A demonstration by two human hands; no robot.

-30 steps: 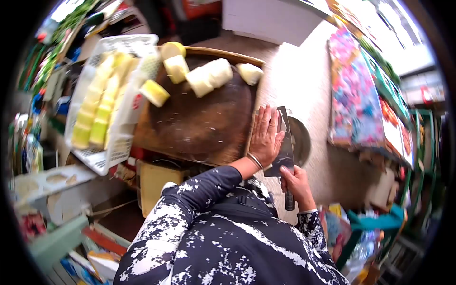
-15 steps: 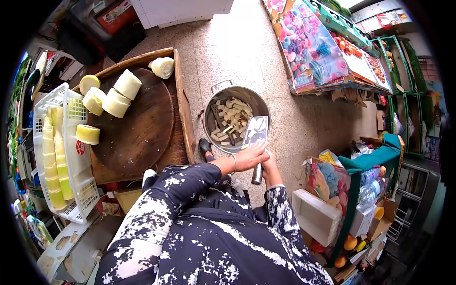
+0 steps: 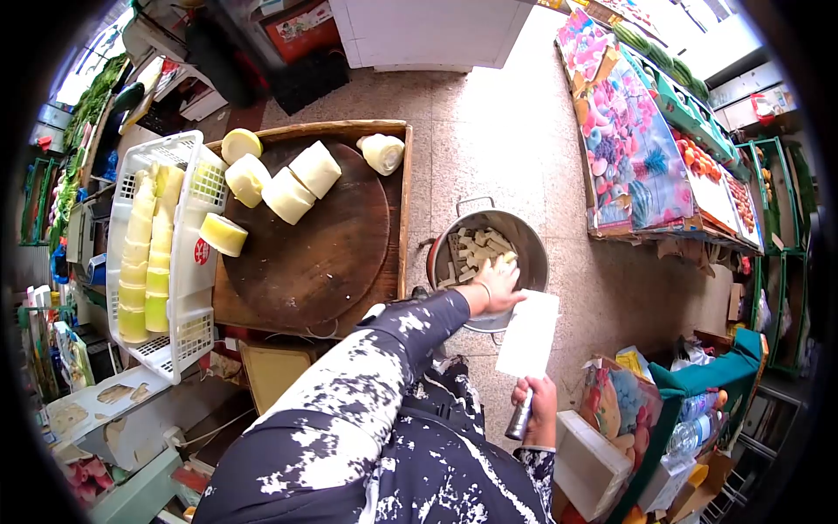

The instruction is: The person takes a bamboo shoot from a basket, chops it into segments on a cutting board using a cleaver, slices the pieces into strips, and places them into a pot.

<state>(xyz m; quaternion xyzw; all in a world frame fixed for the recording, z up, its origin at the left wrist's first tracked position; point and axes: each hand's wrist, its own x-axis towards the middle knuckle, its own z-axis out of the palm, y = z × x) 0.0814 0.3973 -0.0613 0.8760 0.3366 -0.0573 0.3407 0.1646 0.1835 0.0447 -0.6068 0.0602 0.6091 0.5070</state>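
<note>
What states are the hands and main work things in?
Round silver metal pot: uncovered, partly filled.
Small pale cut pieces: jumbled inside the pot.
Left hand: over the pot, grip unclear.
Broad rectangular metal cleaver: blade pointing away from the body.
Right hand: gripping the cleaver.
Round brown wooden board: lying flat.
Thick pale cylindrical chunks: cut, loosely scattered.
White plastic basket: uncovered, loaded.
Long yellow-green stalks: in the basket.

White glare on the far floor [image 3: 502,109] and cleaver blade [image 3: 530,332]; fisheye-bent edges, black corners.
</note>
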